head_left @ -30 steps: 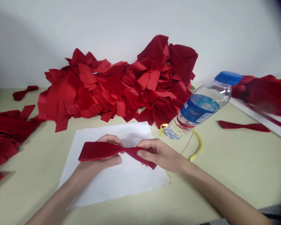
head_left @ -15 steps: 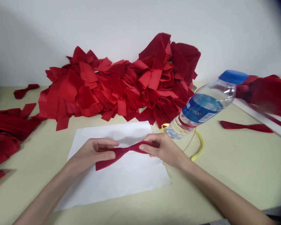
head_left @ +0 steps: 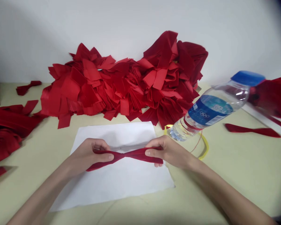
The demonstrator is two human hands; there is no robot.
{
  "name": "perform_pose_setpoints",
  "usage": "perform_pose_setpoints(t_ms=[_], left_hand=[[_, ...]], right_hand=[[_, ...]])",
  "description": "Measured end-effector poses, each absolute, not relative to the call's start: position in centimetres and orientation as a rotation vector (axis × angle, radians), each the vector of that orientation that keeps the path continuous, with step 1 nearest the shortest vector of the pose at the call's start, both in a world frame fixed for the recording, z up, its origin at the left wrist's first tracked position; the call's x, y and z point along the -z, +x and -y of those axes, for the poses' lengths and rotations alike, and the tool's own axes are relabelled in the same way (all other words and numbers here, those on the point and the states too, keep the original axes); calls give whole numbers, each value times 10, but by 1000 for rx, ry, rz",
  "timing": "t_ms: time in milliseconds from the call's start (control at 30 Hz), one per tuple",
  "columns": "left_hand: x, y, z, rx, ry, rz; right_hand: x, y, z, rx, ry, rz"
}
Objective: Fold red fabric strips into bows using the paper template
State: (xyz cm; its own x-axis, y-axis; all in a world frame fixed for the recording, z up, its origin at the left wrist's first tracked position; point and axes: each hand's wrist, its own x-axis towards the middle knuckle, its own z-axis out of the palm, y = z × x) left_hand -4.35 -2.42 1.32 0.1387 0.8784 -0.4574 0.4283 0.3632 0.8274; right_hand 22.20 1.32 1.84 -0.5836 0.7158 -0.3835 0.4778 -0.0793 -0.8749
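Red cloth strip (head_left: 124, 155) sits between both hands, over a white paper sheet (head_left: 121, 184); whether it touches the paper cannot be told. It narrows to a tight, gathered waist at the middle and flares toward each end, like a bow.

The head view, the only one, looks down over both forearms. The left hand (head_left: 90, 154) pinches the left half, thumb on the near face and fingers curled behind. The right hand (head_left: 170, 152) pinches the right half the same way, thumb lying along the cloth and fingers bent behind it. Neither hand is spread, and the two stand just apart, with the waist showing between them.

The cloth looks light and soft, likely to fold and drape rather than hold a shape. Its sheen suggests it could slip a little. The surest hold seems to be flat between thumb and fingers on either side of the waist, where tension keeps the gathers closed.

Beyond the paper, a large heap of red cloth pieces (head_left: 121, 81) rests against a white wall (head_left: 131, 18). A plastic water bottle (head_left: 210, 112) with a blue cap (head_left: 248, 78) lies tilted to the right of the paper, its base beside a yellow band (head_left: 204, 147). A loose red strip (head_left: 253, 131) lies farther right on the pale table (head_left: 224, 187).
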Motion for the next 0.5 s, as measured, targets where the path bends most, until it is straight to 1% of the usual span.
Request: perform_pose_setpoints(t_ms=[100, 200, 267, 367, 500], left_hand=[[-16, -45, 25, -524, 1401, -1447], [-12, -36, 30, -723, 1651, -1480], [-6, -27, 35, -821, 1890, -1413], [4, -14, 41, -739, 2263, -1208], [11, -10, 44, -567, 2471, -1298]], right_hand=[[-15, 220, -11, -1700, -1321, 1967], [-10, 216, -7, -1681, -1310, 1957], [-8, 213, -5, -1715, -1298, 1949], [-9, 210, -4, -1745, -1279, 1915], [-12, 212, -7, -1711, -1292, 1884]])
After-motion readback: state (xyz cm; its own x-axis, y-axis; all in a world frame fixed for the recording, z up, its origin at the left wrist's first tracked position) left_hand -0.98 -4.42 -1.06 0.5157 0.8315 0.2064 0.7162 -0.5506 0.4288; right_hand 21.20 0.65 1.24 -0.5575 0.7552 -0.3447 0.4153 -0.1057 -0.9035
